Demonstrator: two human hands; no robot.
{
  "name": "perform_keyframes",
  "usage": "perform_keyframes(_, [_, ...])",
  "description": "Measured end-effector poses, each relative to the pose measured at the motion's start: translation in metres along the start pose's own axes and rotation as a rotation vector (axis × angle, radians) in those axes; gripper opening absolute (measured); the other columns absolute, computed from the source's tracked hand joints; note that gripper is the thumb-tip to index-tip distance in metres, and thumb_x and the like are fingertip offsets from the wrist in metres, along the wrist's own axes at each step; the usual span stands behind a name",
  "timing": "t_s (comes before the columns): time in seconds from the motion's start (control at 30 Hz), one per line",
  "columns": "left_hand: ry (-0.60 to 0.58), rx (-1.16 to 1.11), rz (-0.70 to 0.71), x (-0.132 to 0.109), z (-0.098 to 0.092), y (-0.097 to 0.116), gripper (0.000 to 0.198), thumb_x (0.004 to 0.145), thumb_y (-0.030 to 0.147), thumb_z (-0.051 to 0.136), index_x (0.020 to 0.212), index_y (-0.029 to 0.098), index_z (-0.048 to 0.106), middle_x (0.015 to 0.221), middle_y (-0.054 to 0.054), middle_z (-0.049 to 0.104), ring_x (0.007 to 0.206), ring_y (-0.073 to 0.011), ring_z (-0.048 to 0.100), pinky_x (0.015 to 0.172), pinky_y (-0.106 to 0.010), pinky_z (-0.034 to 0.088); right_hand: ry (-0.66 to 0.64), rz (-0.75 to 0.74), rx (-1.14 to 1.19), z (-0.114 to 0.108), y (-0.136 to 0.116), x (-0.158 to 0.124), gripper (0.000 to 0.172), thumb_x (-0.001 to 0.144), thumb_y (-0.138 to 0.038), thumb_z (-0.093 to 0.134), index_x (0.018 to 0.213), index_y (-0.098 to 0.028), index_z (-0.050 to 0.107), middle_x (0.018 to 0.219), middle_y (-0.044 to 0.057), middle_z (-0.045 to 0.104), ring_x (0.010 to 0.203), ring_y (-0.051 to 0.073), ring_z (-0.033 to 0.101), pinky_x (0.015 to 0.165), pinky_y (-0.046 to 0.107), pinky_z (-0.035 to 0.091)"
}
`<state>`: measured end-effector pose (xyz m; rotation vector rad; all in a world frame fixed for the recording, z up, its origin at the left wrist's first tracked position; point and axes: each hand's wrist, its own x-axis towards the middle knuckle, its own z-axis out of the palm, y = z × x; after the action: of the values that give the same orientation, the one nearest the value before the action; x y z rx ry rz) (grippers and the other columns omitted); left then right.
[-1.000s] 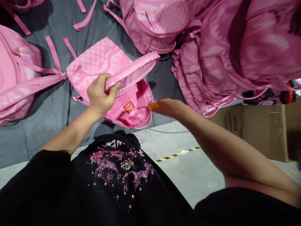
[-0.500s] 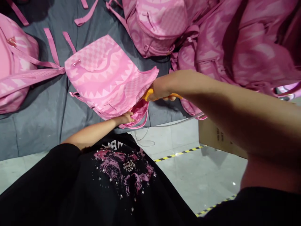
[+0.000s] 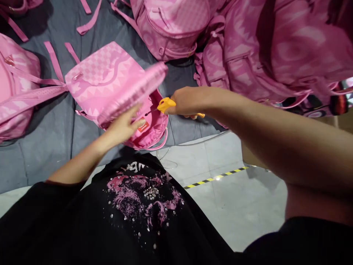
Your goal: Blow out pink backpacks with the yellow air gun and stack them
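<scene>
Here the open left hand (image 3: pixel 124 127) props the backpack flap (image 3: pixel 132 94) while the right hand (image 3: pixel 187 103), closed on yellow clippers (image 3: pixel 165 105), points them inside, apparently midway.

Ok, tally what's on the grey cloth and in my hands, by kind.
Pink backpacks: 5 at least; the pile on the right is blurred.
Yellow-handled tool: 1, in the right hand.
Total: 6 at least.

left hand (image 3: pixel 122 127) at backpack flap (image 3: pixel 132 92) | right hand (image 3: pixel 183 105) grips yellow tool (image 3: pixel 164 105)
</scene>
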<state>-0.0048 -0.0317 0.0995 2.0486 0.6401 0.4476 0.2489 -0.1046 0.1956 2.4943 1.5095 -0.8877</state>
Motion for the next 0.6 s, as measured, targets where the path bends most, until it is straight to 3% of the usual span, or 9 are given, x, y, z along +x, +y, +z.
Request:
perform_keyframes(0.07, [0.196, 0.001, 0.058, 0.005, -0.038, 0.016, 0.061, 0.089, 0.057, 0.060, 0.143, 0.031, 0.046, 0.136, -0.010, 0.061, 0.122, -0.0282, 0.061, 0.089, -0.041, 0.056, 0.032, -0.019, 0.014, 0.007, -0.011, -0.011, 0.057, 0.089, -0.069, 0.056, 0.100, -0.014, 0.068, 0.087, 0.011, 0.069, 0.087, 0.026, 0.069, 0.073, 0.033, 0.052])
perform_keyframes(0.13, [0.337, 0.112, 0.118, 0.008, -0.063, 0.030, 0.069, 0.082, 0.065, 0.065, 0.140, 0.031, 0.050, 0.139, -0.010, 0.059, 0.128, -0.0311, 0.056, 0.092, -0.046, 0.054, 0.097, -0.055, 0.055, 0.023, -0.018, -0.021, 0.054, 0.090, -0.064, 0.058, 0.107, -0.014, 0.067, 0.094, 0.012, 0.070, 0.092, 0.027, 0.069, 0.076, 0.034, 0.050])
perform_keyframes(0.27, [0.506, 0.546, 0.173, 0.004, -0.072, 0.041, 0.093, 0.065, 0.077, 0.073, 0.139, 0.023, 0.054, 0.152, -0.012, 0.045, 0.145, -0.0409, 0.029, 0.112, -0.060, 0.026, 0.235, -0.057, 0.202, 0.080, -0.014, -0.031, 0.052, 0.097, -0.059, 0.047, 0.121, -0.015, 0.063, 0.106, 0.015, 0.071, 0.096, 0.028, 0.068, 0.076, 0.034, 0.049])
perform_keyframes(0.3, [0.554, 0.609, 0.171, 0.004, -0.072, 0.039, 0.095, 0.067, 0.079, 0.070, 0.140, 0.020, 0.053, 0.152, -0.013, 0.045, 0.147, -0.0410, 0.024, 0.113, -0.060, 0.021, 0.242, -0.051, 0.224, 0.096, -0.010, -0.031, 0.053, 0.098, -0.059, 0.046, 0.122, -0.015, 0.062, 0.106, 0.015, 0.072, 0.096, 0.029, 0.068, 0.076, 0.034, 0.049])
perform_keyframes(0.37, [0.629, 0.634, 0.152, 0.007, -0.077, 0.031, 0.089, 0.076, 0.079, 0.061, 0.138, 0.015, 0.053, 0.139, -0.013, 0.055, 0.146, -0.0373, 0.025, 0.109, -0.056, 0.023, 0.245, -0.048, 0.244, 0.125, -0.004, -0.030, 0.054, 0.098, -0.060, 0.044, 0.122, -0.015, 0.061, 0.105, 0.016, 0.072, 0.097, 0.030, 0.068, 0.077, 0.034, 0.049])
perform_keyframes(0.43, [0.644, 0.574, 0.101, 0.017, -0.087, 0.024, 0.079, 0.076, 0.077, 0.062, 0.124, 0.014, 0.060, 0.109, -0.009, 0.068, 0.131, -0.0323, 0.044, 0.097, -0.049, 0.035, 0.243, -0.036, 0.260, 0.144, 0.000, -0.028, 0.055, 0.099, -0.061, 0.042, 0.121, -0.014, 0.060, 0.106, 0.018, 0.071, 0.099, 0.031, 0.068, 0.078, 0.034, 0.049])
perform_keyframes(0.5, [0.580, 0.501, 0.043, 0.030, -0.095, 0.024, 0.067, 0.068, 0.075, 0.071, 0.098, 0.016, 0.066, 0.076, -0.002, 0.064, 0.097, -0.0248, 0.058, 0.078, -0.040, 0.041, 0.252, -0.008, 0.282, 0.153, -0.001, -0.023, 0.056, 0.099, -0.061, 0.039, 0.122, -0.014, 0.059, 0.108, 0.019, 0.071, 0.101, 0.031, 0.068, 0.079, 0.034, 0.049])
perform_keyframes(0.6, [0.364, 0.497, 0.142, 0.038, -0.086, 0.046, 0.052, 0.069, 0.069, 0.074, 0.066, 0.020, 0.056, 0.058, 0.003, 0.049, 0.061, -0.0143, 0.049, 0.059, -0.032, 0.037, 0.286, 0.030, 0.316, 0.149, -0.014, -0.007, 0.052, 0.101, -0.058, 0.037, 0.122, -0.014, 0.057, 0.109, 0.020, 0.070, 0.103, 0.032, 0.068, 0.080, 0.034, 0.048])
